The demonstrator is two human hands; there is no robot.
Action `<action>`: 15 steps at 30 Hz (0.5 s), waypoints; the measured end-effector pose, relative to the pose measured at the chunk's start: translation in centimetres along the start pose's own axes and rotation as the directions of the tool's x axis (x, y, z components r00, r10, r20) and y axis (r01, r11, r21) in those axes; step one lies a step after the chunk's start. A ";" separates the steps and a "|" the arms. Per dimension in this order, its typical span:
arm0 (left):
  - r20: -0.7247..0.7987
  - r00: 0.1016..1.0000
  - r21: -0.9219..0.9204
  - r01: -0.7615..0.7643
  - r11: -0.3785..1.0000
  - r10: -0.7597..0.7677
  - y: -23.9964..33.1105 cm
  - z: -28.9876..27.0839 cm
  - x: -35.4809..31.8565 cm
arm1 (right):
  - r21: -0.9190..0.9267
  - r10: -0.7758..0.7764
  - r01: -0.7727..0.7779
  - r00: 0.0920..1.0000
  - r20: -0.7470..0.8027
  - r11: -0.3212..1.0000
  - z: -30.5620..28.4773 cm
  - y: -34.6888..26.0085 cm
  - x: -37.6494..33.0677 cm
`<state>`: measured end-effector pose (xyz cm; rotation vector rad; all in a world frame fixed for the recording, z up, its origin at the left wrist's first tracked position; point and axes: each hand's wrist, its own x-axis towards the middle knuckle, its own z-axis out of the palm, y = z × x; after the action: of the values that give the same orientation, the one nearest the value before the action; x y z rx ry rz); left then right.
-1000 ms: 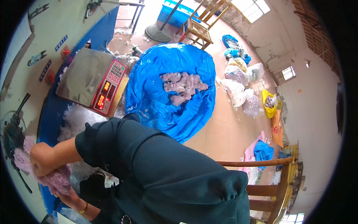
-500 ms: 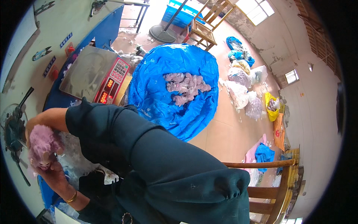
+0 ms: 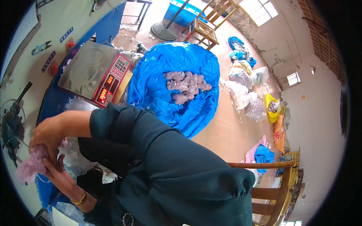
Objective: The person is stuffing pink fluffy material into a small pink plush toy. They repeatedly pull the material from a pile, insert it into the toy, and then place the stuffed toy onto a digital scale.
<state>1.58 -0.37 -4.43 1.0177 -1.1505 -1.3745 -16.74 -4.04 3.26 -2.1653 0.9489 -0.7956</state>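
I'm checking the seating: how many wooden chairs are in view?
2: a far chair beyond the blue bag, and a near chair at lower right, partly hidden behind the dark clothing. Others may be hidden.

Dark teal top [image 3: 188, 169] is worn, right sleeve [image 3: 122, 122] ending at the forearm; gold-coloured bangle [image 3: 79, 199] encircles left wrist.

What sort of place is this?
Likely a small plush-goods workshop: a fluffy pink piece is being held, similar pieces fill part of a blue plastic bag, and a digital scale stands nearby.
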 end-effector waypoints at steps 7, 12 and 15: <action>-0.066 0.997 0.253 -0.029 0.967 0.047 -1.2 -4.4 0.5 | -0.171 0.090 -0.153 0.940 -0.330 0.973 7.7 -1.2 0.3; -0.106 0.988 0.392 -0.059 0.918 0.109 3.8 -1.4 -1.8 | 0.361 0.290 -0.166 0.901 -0.323 0.918 7.2 -2.1 0.1; -0.055 0.998 0.473 0.013 0.881 0.014 5.1 -1.7 2.6 | 0.679 0.553 -0.374 0.832 -0.056 0.632 2.7 -2.4 2.8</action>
<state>3.92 -3.26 0.33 1.3905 -1.4840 -1.0724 -12.21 -4.16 4.12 -1.1466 1.1000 -0.9719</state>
